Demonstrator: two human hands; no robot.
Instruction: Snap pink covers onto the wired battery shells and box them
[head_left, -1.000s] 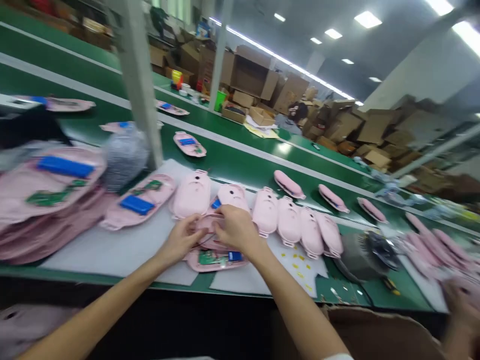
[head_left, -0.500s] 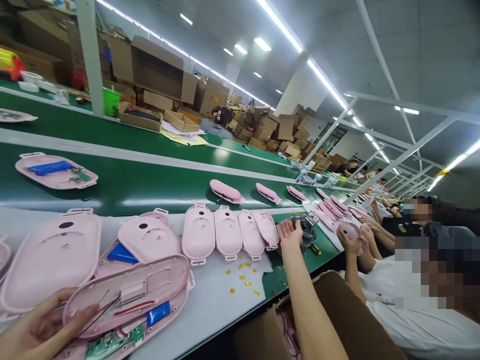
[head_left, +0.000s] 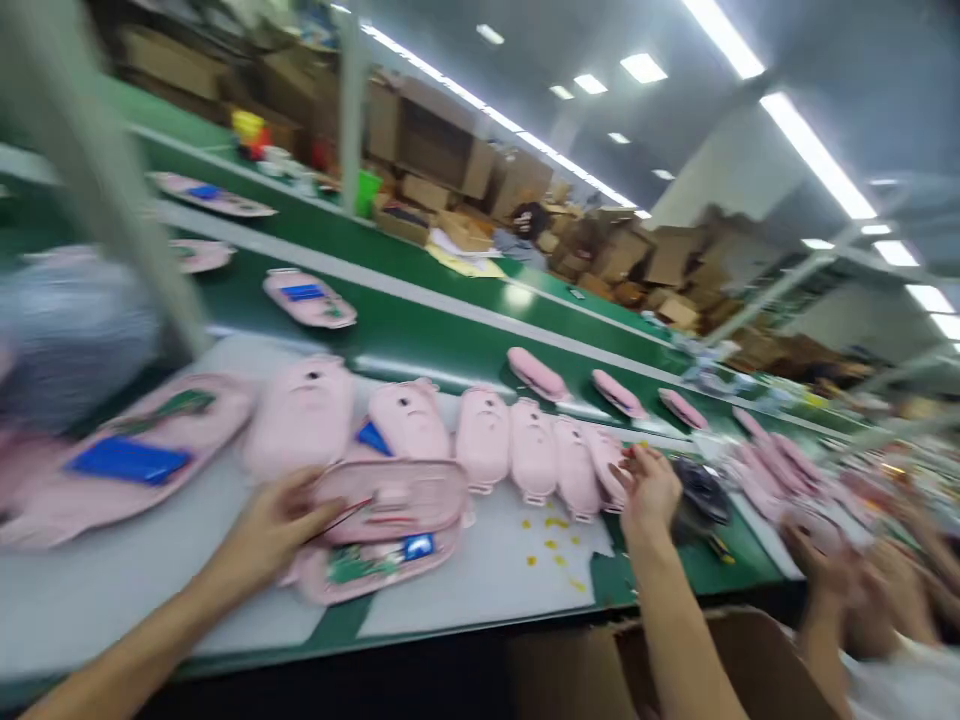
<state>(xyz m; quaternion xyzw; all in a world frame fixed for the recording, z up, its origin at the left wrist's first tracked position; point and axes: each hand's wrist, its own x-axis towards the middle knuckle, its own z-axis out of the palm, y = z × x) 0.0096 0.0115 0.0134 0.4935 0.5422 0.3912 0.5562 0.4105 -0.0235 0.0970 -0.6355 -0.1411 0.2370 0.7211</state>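
Note:
My left hand [head_left: 296,505] grips the rim of a pink plastic shell half [head_left: 431,495], with a white block and thin red and black wires inside. This half is tilted over a matching lower half [head_left: 442,560], which holds a green circuit board [head_left: 360,562] and a blue battery [head_left: 418,546]. My right hand [head_left: 651,490] is raised beside the row of pink shells, its fingers pinched on what looks like a small piece of yellow tape [head_left: 636,449]. Just right of it sits a black tape dispenser [head_left: 701,490], blurred. Several yellow tape bits [head_left: 555,545] are scattered on the white sheet.
Pink shells [head_left: 482,435] stand in a row along the white sheet [head_left: 480,590]. An open shell with a blue battery [head_left: 127,460] lies at left, near a metal post [head_left: 112,180]. More shells rest on the green belt [head_left: 420,340]. A cardboard box [head_left: 570,670] and a co-worker's hands [head_left: 825,560] are at right.
The view has swung left. My right hand has come away from the tape dispenser, and its spread fingers are now pinched. My left hand keeps hold of the upper shell half.

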